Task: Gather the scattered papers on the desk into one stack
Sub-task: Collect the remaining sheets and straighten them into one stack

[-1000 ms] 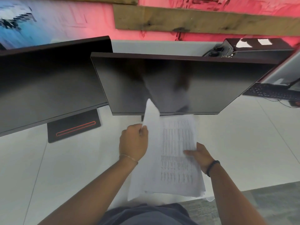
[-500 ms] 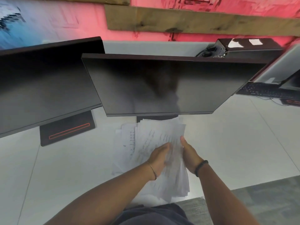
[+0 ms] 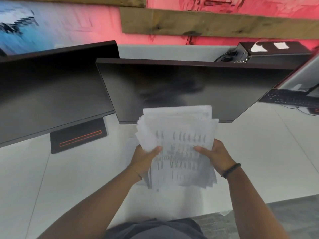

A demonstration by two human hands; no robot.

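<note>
A loose stack of white printed papers is held up above the white desk, in front of the middle monitor. My left hand grips its left edge with the thumb on top. My right hand grips the right edge the same way. The sheets are fanned and uneven at the top and left edges. The top sheet shows columns of blurred dark print. A pale sheet or shadow lies on the desk below the stack; I cannot tell which.
Two dark monitors stand close behind: one at the left on a black base with an orange line, one in the middle. A keyboard lies far right. The desk's front edge meets grey floor at lower right.
The papers lay pressed on the desk under both hands half a second ago; now both hands hold them raised by the side edges, gathered into one bundle.
</note>
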